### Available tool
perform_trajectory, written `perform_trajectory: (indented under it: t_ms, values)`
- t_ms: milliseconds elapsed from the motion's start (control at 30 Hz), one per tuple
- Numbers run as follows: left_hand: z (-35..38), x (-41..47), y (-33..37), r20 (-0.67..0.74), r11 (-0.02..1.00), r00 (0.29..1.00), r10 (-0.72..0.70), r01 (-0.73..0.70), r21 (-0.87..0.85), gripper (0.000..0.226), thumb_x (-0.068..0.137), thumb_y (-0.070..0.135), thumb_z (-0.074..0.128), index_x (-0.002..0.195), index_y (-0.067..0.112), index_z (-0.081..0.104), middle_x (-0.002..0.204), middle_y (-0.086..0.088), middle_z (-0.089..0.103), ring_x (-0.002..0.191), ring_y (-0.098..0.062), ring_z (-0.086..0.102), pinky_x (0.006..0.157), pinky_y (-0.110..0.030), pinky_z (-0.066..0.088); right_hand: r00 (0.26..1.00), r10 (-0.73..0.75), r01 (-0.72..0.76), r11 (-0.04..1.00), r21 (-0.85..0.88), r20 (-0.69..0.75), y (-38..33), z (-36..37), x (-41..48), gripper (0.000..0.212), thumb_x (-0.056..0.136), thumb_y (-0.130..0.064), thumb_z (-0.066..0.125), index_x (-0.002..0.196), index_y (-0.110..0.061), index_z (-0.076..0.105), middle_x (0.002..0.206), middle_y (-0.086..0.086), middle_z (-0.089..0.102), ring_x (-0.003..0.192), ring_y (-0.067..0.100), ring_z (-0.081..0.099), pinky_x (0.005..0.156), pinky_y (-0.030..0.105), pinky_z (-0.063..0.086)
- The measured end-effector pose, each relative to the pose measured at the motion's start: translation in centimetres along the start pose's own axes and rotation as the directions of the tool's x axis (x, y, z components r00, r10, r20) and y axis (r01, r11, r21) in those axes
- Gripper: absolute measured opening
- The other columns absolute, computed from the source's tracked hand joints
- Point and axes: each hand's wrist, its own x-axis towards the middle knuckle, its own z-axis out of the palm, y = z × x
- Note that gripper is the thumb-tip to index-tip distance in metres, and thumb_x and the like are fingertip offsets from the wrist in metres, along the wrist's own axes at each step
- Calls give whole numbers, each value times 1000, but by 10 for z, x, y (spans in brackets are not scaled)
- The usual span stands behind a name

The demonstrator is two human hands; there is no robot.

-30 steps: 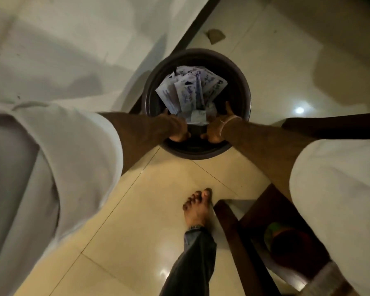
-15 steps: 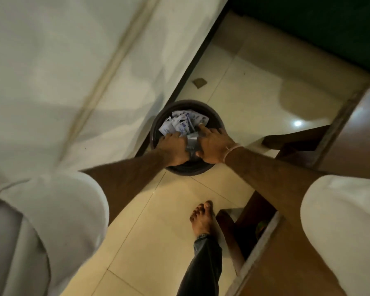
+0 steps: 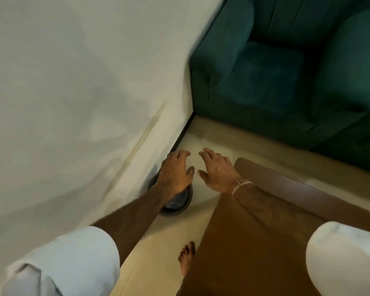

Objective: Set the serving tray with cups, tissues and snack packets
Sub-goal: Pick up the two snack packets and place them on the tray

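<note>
A dark round bin (image 3: 179, 207) stands on the floor against the white wall, mostly hidden under my left forearm. A bit of bluish paper shows inside it. My left hand (image 3: 175, 171) hovers above the bin with fingers spread and nothing in it. My right hand (image 3: 217, 169), with a thread band at the wrist, is beside it, palm down, fingers apart and empty. No tray, cups, tissues or snack packets are visible.
A white wall (image 3: 73, 92) fills the left. A dark green sofa (image 3: 286, 71) stands ahead on the right. A brown wooden table top (image 3: 254, 242) lies under my right arm. My bare foot (image 3: 187, 256) is on the cream tiled floor (image 3: 158, 253).
Both hands have let go of the papers in the bin and lifted away, fingers now spread. The view has risen and swung forward, bringing the sofa and table top into sight.
</note>
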Motion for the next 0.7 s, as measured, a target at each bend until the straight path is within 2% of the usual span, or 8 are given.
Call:
perform_trajectory:
  t_ms: [233,400,700]
  values:
    - [-118,-33,163,-207,997,975,83,-81,19,56,95,38,61,145,20,43,152,-4,45,138,-23,41,111,-37,37,968,2,-3,1000,-6,-250,21,-184,-112,67,99,-39,55,156,-19,25,167,7,21,147,30,35,118,50,28]
    - [-185,-69,267,-311,981,930,194,-183,65,59,93,37,60,146,21,41,153,-5,43,141,-26,39,114,-46,37,904,-15,1,999,-33,-427,45,-300,-201,65,98,-41,56,153,-18,29,164,6,27,144,30,38,115,54,31]
    - [-253,-123,425,-464,945,824,325,-298,134,63,89,36,63,146,20,40,154,-6,41,141,-27,36,116,-46,34,787,-36,-26,996,-91,-616,93,-439,-344,61,97,-40,58,149,-16,35,158,6,36,136,32,46,109,56,33]
